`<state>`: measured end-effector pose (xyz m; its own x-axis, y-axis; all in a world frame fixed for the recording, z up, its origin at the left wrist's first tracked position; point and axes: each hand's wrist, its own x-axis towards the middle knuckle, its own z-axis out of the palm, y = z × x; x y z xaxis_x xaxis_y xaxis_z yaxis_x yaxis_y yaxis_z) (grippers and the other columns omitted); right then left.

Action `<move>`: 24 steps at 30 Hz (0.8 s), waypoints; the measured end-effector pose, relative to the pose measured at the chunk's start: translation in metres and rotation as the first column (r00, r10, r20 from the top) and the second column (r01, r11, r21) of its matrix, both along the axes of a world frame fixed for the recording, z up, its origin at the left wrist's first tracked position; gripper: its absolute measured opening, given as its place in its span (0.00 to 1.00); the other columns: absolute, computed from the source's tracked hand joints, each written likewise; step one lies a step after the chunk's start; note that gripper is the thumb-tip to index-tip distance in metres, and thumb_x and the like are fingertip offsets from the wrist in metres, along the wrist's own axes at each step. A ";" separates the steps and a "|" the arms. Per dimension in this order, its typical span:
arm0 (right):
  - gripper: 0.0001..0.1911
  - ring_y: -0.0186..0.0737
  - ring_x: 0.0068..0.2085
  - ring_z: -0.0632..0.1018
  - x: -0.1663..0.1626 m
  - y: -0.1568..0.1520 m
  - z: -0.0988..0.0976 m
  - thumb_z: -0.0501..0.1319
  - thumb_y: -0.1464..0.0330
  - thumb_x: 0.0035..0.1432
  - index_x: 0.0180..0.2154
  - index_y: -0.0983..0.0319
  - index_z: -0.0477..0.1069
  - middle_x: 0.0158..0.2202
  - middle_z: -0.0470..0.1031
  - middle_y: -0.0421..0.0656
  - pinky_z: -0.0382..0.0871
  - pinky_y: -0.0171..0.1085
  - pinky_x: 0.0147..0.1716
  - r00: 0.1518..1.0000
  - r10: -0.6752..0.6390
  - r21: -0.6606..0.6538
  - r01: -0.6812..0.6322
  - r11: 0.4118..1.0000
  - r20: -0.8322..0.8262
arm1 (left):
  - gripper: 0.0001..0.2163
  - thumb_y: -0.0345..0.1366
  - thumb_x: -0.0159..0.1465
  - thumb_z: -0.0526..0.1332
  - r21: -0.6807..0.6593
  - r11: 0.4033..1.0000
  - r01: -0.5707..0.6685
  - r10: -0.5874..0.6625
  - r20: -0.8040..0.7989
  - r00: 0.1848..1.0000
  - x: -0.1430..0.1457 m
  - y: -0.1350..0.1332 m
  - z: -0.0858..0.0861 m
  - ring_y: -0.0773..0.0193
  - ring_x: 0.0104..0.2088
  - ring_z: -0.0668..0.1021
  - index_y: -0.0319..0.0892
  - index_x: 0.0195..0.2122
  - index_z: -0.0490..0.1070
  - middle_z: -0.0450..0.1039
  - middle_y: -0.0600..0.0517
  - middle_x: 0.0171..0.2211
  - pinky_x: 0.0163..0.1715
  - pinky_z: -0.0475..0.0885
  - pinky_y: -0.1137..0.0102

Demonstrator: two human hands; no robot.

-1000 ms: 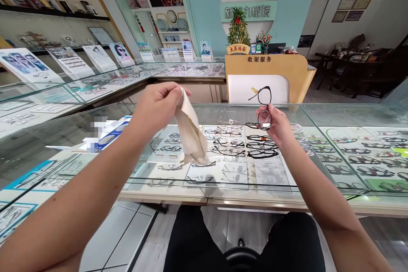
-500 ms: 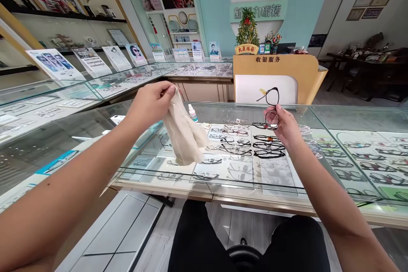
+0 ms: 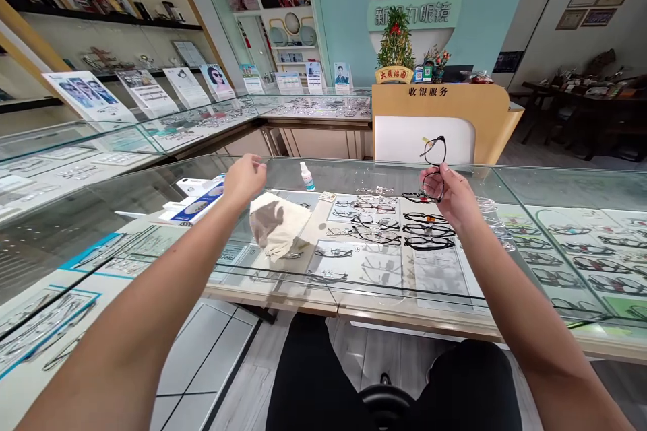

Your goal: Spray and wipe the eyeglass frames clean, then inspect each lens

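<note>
In the head view my right hand point(image 3: 457, 199) grips a pair of black-framed eyeglasses point(image 3: 443, 150) by the lower rim, held upright above the glass counter. Over the counter's left part is my left hand point(image 3: 245, 178), with no object visible in it and its fingers loosely apart. Just right of it, a cream cleaning cloth point(image 3: 278, 222) lies crumpled on the glass. Behind the cloth stands a small white spray bottle point(image 3: 306, 178) with a blue label. A white and blue box point(image 3: 199, 205) is beside my left wrist, partly covered by the forearm.
The glass display counter point(image 3: 354, 296) spans the view, with several rows of eyeglasses point(image 3: 428, 229) under or on its top. More glass cases point(image 3: 146, 138) run along the left and back. A wooden cashier desk point(image 3: 493, 114) stands behind. My legs are below the counter's front edge.
My left hand has let go of the cloth, which now lies on the counter, and has moved slightly left and down. My right hand still holds the eyeglasses, nearly in place.
</note>
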<state>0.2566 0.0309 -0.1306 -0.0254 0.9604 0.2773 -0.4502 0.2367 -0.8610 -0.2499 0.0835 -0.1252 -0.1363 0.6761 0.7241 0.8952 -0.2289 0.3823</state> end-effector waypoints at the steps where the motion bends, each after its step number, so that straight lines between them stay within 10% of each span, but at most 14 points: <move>1: 0.26 0.34 0.34 0.84 0.000 -0.001 0.001 0.82 0.44 0.46 0.32 0.59 0.84 0.37 0.87 0.43 0.80 0.30 0.34 1.000 0.007 -0.003 -0.007 1.000 0.003 | 0.20 0.57 0.69 0.61 -0.023 1.000 -0.003 0.003 0.000 1.000 0.019 0.001 -0.003 0.57 0.36 0.75 0.44 0.40 0.72 0.77 0.52 0.32 0.51 0.72 0.53; 6: 0.27 0.36 0.33 0.84 -0.001 -0.005 0.007 0.82 0.43 0.45 0.31 0.58 0.83 0.32 0.87 0.42 0.80 0.32 0.36 0.997 0.055 0.004 -0.055 0.998 0.059 | 0.18 0.47 0.74 0.56 0.034 0.962 0.272 -0.268 -0.097 0.959 0.145 -0.014 0.017 0.46 0.56 0.80 0.42 0.56 0.74 0.81 0.41 0.55 0.62 0.73 0.49; 12: 0.23 0.37 0.34 0.84 0.007 -0.012 0.055 0.77 0.45 0.57 0.34 0.59 0.85 0.32 0.86 0.43 0.79 0.35 0.40 0.946 0.164 0.129 -0.206 0.970 0.278 | 0.39 0.58 0.68 0.68 0.169 0.678 0.715 -0.638 -0.348 0.687 0.258 -0.040 0.080 0.41 0.72 0.71 0.50 0.75 0.59 0.68 0.41 0.73 0.73 0.65 0.44; 18: 0.22 0.36 0.32 0.83 0.014 -0.024 0.118 0.75 0.46 0.60 0.32 0.58 0.85 0.31 0.85 0.42 0.77 0.34 0.33 0.875 0.117 0.238 -0.253 0.938 0.470 | 0.38 0.59 0.69 0.69 0.285 0.588 0.757 -0.687 -0.319 0.653 0.276 -0.044 0.111 0.41 0.68 0.75 0.55 0.75 0.59 0.73 0.43 0.69 0.70 0.70 0.45; 24: 0.23 0.36 0.29 0.81 0.004 -0.027 0.137 0.73 0.45 0.62 0.30 0.57 0.85 0.29 0.85 0.42 0.78 0.37 0.34 0.777 0.091 0.247 -0.305 0.920 0.623 | 0.30 0.57 0.66 0.74 0.399 0.560 0.726 -0.665 -0.307 0.681 0.259 -0.048 0.113 0.47 0.57 0.83 0.53 0.65 0.73 0.82 0.45 0.58 0.59 0.80 0.49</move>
<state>0.2608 0.0042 0.0067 -0.4656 0.7749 0.4276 0.0517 0.5061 -0.8609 0.0092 0.0354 -0.0126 0.3305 0.1113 0.9372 0.4082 -0.9122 -0.0356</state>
